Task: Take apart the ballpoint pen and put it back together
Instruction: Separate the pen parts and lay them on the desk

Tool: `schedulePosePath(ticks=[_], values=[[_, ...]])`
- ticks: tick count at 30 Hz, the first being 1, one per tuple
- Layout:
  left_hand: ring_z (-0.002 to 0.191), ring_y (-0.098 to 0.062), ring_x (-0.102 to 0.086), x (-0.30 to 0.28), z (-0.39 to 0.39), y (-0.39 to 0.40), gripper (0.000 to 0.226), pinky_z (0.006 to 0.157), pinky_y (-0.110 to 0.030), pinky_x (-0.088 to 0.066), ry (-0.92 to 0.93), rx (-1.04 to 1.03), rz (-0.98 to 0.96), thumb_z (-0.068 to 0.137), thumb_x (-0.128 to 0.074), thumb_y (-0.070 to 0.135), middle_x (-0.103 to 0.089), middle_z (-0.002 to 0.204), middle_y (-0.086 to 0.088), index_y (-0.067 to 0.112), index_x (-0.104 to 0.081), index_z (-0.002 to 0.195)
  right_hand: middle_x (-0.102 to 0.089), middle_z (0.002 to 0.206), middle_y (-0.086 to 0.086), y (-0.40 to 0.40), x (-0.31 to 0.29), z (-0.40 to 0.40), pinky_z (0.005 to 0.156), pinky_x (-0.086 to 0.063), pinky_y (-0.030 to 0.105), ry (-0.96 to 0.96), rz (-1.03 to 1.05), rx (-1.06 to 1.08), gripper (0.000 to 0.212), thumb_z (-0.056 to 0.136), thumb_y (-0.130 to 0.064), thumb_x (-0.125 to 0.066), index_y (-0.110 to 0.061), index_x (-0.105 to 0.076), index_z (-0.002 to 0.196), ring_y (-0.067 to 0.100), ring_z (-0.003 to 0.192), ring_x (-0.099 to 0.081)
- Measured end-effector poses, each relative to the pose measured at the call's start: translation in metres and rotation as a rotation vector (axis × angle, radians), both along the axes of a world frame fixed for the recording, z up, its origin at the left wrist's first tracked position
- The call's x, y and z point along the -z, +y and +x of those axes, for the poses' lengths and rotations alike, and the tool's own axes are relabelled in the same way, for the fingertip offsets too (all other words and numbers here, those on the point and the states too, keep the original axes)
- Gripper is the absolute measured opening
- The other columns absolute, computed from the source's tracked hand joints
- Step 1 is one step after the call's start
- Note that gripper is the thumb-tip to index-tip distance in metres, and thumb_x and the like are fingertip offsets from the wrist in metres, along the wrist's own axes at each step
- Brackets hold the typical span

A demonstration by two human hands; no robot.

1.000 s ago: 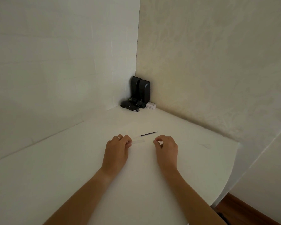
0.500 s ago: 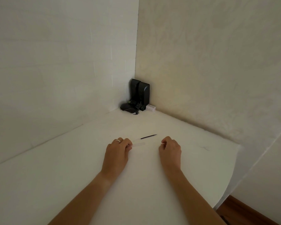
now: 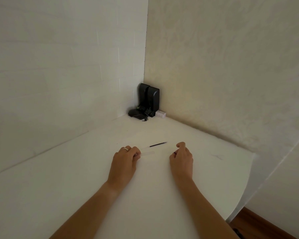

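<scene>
The pen lies in parts on the white table (image 3: 145, 195). My left hand (image 3: 125, 163), with a ring on one finger, pinches the left end of the clear pen barrel (image 3: 148, 153), which rests flat and points right. The thin dark ink refill (image 3: 158, 144) lies loose just beyond the barrel, with its tip toward the right. My right hand (image 3: 181, 156) hovers to the right of both, apart from the barrel. Its fingers are curled and its thumb is raised. Something tiny and dark shows at its fingertips, too small to identify.
Two black upright boxes (image 3: 149, 99) with a dark cabled device (image 3: 136, 113) and a small white box (image 3: 160, 114) stand in the far corner where the walls meet. The table's curved edge (image 3: 245, 192) drops off at the right, above a wooden floor.
My right hand has let go of the barrel's right end and drawn away to the right. The left hand keeps its hold on the barrel. The refill has not moved.
</scene>
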State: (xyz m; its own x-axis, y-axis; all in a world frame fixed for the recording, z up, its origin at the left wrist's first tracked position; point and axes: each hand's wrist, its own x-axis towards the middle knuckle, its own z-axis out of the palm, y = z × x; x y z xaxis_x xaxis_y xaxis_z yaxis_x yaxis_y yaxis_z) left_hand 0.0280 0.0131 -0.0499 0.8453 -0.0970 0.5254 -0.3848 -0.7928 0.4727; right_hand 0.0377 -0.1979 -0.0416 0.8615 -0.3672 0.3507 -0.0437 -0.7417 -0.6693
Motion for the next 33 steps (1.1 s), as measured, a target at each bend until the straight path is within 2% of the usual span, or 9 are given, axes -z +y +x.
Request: schedulePosePath(ticks=[9,14,17,19,23,27,33], values=[[0.076,-0.014,-0.054,0.001,0.0,0.0,0.009,0.071,-0.035,-0.042,-0.015,-0.023,0.008,0.093,-0.06,0.018,-0.056,0.078,0.012,0.027,-0.061,0.09,-0.06,0.103,0.008,-0.002,0.002,-0.001,0.07,-0.04,0.032,0.006,0.0,-0.013,0.026,0.09,-0.004,-0.052,-0.011,-0.05,0.115,0.024,0.088,-0.054],[0.077,-0.012,-0.054,0.001,0.0,0.0,0.011,0.074,-0.031,-0.035,-0.022,-0.053,0.01,0.093,-0.059,0.018,-0.056,0.078,0.013,0.029,-0.061,0.091,-0.053,0.112,0.005,-0.001,0.002,-0.004,0.069,-0.042,0.033,0.0,-0.017,-0.004,0.026,0.09,-0.007,-0.055,-0.013,-0.052,0.115,0.023,0.089,-0.054],[0.079,-0.014,-0.054,0.001,0.0,0.0,0.013,0.076,-0.032,-0.036,-0.038,-0.071,0.003,0.093,-0.058,0.017,-0.056,0.079,0.012,0.029,-0.06,0.091,-0.057,0.105,0.005,0.005,-0.002,-0.007,0.067,-0.051,0.038,-0.177,-0.17,-0.024,0.02,0.087,-0.008,-0.061,-0.012,-0.061,0.106,0.025,0.092,-0.056],[0.081,-0.014,-0.055,0.0,-0.001,0.0,0.015,0.08,-0.031,-0.035,-0.06,-0.088,-0.001,0.093,-0.058,0.015,-0.057,0.081,0.012,0.03,-0.061,0.091,-0.061,0.099,0.003,0.008,-0.001,-0.007,0.07,-0.052,0.037,-0.328,-0.312,-0.143,0.016,0.086,-0.008,-0.065,-0.012,-0.067,0.1,0.024,0.087,-0.057],[0.089,-0.013,-0.056,-0.004,-0.004,-0.003,0.02,0.096,-0.029,-0.027,-0.147,-0.118,0.048,0.092,-0.057,0.011,-0.059,0.087,0.011,0.029,-0.063,0.094,-0.063,0.095,-0.004,0.011,0.004,-0.006,0.073,-0.046,0.03,-0.37,-0.5,-0.387,0.016,0.088,-0.016,-0.066,-0.018,-0.072,0.102,0.018,0.087,-0.054],[0.096,-0.016,-0.059,-0.009,-0.005,-0.005,0.022,0.112,-0.04,-0.026,-0.252,-0.142,0.121,0.087,-0.058,0.006,-0.061,0.093,0.006,0.025,-0.066,0.096,-0.061,0.089,-0.007,0.011,0.007,-0.005,0.07,-0.046,0.034,-0.357,-0.518,-0.46,0.005,0.091,-0.023,-0.064,-0.02,-0.069,0.092,0.018,0.083,-0.053],[0.095,-0.015,-0.059,-0.01,-0.006,-0.006,0.026,0.117,-0.044,-0.02,-0.281,-0.193,0.164,0.085,-0.065,0.0,-0.061,0.092,0.006,0.025,-0.065,0.093,-0.06,0.08,-0.006,0.011,0.008,-0.004,0.066,-0.045,0.032,-0.383,-0.473,-0.452,0.018,0.095,-0.028,-0.057,-0.019,-0.069,0.084,0.018,0.075,-0.051]])
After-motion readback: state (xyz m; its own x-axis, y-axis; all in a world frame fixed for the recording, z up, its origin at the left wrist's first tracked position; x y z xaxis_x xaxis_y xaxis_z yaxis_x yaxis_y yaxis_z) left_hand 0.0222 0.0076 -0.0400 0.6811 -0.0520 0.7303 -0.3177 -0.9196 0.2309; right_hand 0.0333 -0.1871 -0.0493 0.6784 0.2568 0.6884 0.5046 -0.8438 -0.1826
